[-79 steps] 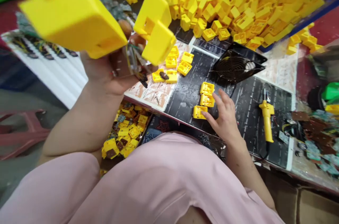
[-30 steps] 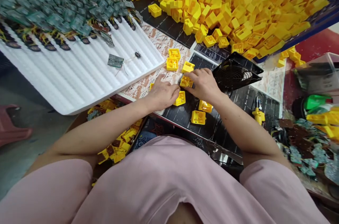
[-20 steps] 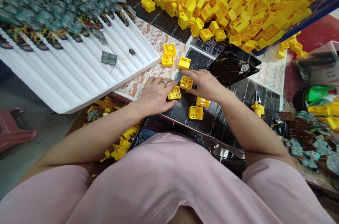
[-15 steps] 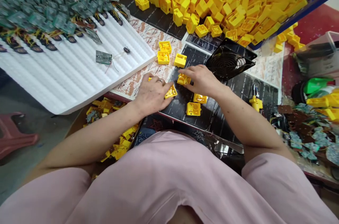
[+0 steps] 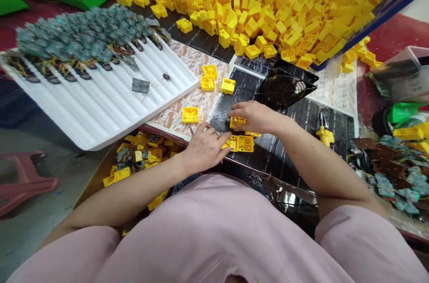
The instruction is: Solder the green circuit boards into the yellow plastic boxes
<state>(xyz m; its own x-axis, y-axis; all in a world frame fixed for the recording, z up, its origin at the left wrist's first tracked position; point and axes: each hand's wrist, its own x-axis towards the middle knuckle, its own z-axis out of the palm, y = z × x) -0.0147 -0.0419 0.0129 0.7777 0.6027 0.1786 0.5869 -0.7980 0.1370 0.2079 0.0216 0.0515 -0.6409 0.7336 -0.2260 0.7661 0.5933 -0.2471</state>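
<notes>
My left hand [image 5: 208,145] lies at the table's front edge, thumb and forefinger closed on a small open yellow plastic case [image 5: 231,142]. That case sits against another yellow case [image 5: 246,143] on its right. Just beyond, my right hand [image 5: 253,115] has its fingers curled round a further yellow case [image 5: 237,121], which they partly cover. Part of one more case [image 5: 253,134] shows below the right palm. A single yellow case [image 5: 190,114] rests to the left of my hands. Farther back are a lone case [image 5: 228,86] and a pair of cases [image 5: 208,78].
A large heap of yellow cases [image 5: 251,10] fills the back. On the left, a white foam sheet [image 5: 110,109] carries many wired circuit boards [image 5: 80,33]. A black fan [image 5: 286,84] stands behind my right hand; a yellow-handled tool [image 5: 324,133] lies right. Below is a box of yellow parts [image 5: 140,153].
My left hand has come nearer the front edge and to the right, leaving one yellow case uncovered. My right hand, with its case, has moved nearer the other cases. The camera view has shifted.
</notes>
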